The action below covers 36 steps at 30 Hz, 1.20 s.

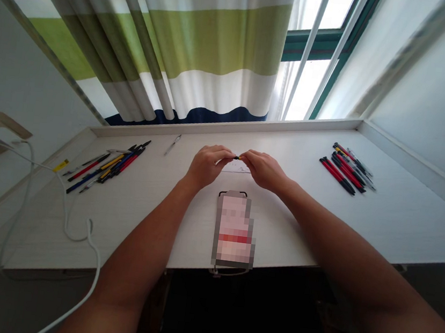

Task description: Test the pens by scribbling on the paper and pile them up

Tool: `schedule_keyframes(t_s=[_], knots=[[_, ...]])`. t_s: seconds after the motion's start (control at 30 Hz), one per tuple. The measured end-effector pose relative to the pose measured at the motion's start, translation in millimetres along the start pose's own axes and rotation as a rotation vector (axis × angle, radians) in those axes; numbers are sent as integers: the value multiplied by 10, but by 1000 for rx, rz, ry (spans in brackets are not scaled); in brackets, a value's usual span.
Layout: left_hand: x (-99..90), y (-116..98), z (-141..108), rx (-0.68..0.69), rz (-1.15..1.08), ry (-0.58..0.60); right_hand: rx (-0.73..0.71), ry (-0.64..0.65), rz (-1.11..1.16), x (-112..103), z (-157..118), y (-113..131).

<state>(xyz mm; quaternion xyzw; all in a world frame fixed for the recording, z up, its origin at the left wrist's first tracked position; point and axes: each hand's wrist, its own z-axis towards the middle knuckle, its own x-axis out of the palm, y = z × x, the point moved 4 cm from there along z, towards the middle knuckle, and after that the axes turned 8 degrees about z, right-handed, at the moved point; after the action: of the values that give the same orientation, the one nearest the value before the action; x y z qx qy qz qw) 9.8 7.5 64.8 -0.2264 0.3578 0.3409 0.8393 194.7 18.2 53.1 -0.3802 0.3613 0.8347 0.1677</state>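
Observation:
My left hand and my right hand meet above the middle of the white desk. Between their fingertips is a small black and yellow pen, mostly hidden by the fingers; both hands pinch it, one from each side. Just beneath them lies a piece of white paper with faint marks on it. Nearer to me, a phone with a blurred screen lies by the desk's front edge.
Several pens lie piled at the left, and several red and black pens at the right. A lone clear pen lies behind my left hand. A white cable crosses the left side. A raised rim and curtain stand behind.

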Motion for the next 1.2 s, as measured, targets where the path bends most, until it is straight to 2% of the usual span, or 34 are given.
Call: schedule_keyframes(t_s=[0.17, 0.27, 0.43, 0.7, 0.8, 0.9, 1.03, 1.1, 1.2], knots=[[-9, 6, -10, -13, -1, 4, 21, -12, 74, 25, 5, -2], [-21, 14, -12, -23, 6, 7, 1, -3, 10, 14, 13, 4], [-14, 23, -16, -25, 8, 11, 48, -13, -55, 8, 15, -16], [16, 49, -14, 2, -138, -39, 28, 22, -167, 10, 19, -18], [24, 50, -12, -8, -122, -6, 39, -20, -161, -1, 25, -31], [48, 44, -6, -32, -12, 73, -2, -30, -166, -6, 32, -19], [101, 40, 0, -14, 127, 181, -8, 46, -189, 23, 35, -6], [117, 51, -1, 2, 137, 192, 10, 79, -196, 39, 35, -10], [118, 81, -5, 5, 127, 163, 0, 53, -179, 32, 37, -7]])
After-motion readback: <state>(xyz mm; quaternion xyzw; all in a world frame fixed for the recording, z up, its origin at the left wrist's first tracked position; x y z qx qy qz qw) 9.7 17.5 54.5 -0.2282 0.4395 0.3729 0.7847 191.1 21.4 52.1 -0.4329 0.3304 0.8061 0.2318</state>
